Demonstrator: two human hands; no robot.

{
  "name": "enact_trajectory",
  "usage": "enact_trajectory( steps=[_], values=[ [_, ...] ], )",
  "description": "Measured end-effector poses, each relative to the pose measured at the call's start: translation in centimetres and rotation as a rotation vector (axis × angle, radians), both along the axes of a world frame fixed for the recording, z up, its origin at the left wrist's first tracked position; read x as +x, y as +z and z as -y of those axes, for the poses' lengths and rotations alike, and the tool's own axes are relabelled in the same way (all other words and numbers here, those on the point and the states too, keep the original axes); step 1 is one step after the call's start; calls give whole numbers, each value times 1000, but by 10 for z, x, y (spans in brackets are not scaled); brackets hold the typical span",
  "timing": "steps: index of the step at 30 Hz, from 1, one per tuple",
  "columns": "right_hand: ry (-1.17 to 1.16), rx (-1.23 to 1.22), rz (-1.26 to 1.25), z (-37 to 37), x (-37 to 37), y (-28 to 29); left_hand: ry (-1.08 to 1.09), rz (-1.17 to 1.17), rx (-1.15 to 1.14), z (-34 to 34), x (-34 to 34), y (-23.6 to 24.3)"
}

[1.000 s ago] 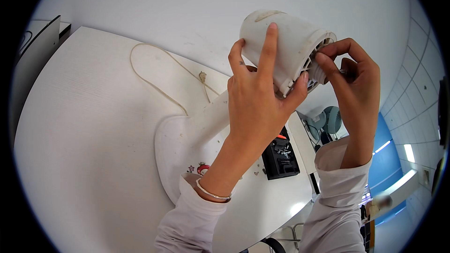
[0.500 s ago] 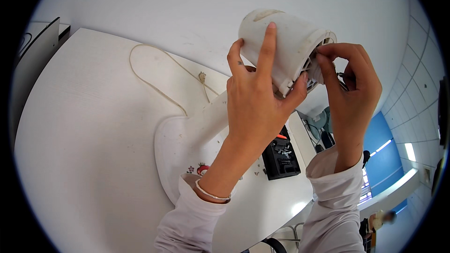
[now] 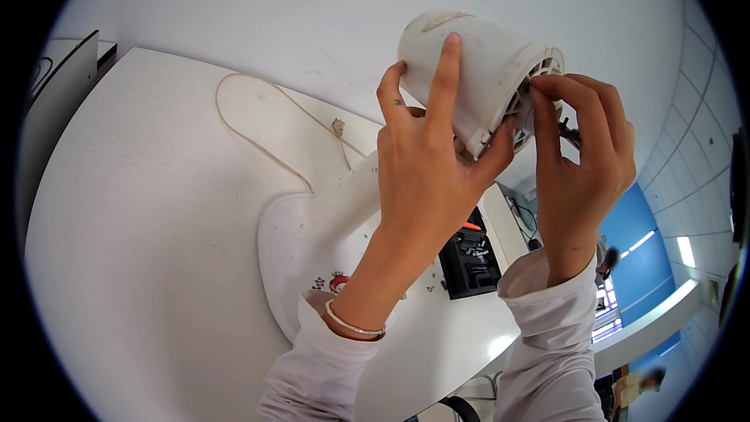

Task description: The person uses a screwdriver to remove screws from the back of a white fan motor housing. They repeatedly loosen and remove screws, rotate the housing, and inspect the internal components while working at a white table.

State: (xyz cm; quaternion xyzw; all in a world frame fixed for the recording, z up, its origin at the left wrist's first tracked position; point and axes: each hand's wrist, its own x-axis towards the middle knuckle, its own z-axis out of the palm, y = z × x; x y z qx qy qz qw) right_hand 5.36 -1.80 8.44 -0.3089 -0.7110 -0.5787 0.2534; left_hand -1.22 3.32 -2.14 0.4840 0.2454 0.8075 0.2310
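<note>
A white fan's motor housing [image 3: 488, 55], scuffed and stained, is tilted up on its stand. My left hand [image 3: 430, 152] grips it, fingers spread over its side and thumb at the open, ribbed front end. My right hand [image 3: 586, 133] is at that front end, thumb and forefinger pinched at the rim; what lies between the fingertips is hidden. A dark metal shaft or tool [image 3: 570, 134] shows beside the right fingers, and I cannot tell which it is. Below, the fan's white base [image 3: 285, 242] with a red cartoon print rests on the table, partly behind my left forearm.
The fan's cord and plug [image 3: 337, 126] loop over the white table [image 3: 141, 211] toward the wall. A black tool case [image 3: 471, 262] with bits lies to the right of the base, with several small screws [image 3: 430, 288] next to it. A person [image 3: 629, 387] is far off at the lower right.
My right hand has turned slightly and its wrist has shifted left, with the fingertips still at the housing's front rim. My left hand and the fan have hardly moved.
</note>
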Motion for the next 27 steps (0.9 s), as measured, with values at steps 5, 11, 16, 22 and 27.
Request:
enact_trajectory(
  steps=[5,11,16,22,27],
  values=[
    [-29,60,8,0,0,-5,4,-15,-21,2,0,0],
    [-28,101,1,-4,2,-10,-14,-3,1,1,-1,0],
    [-4,106,12,-5,7,-12,69,-27,17,-4,2,-2],
    [33,142,20,-8,9,-10,-26,4,6,2,0,0],
    [-68,65,-48,2,-2,-11,0,-1,16,1,0,0]
  ],
)
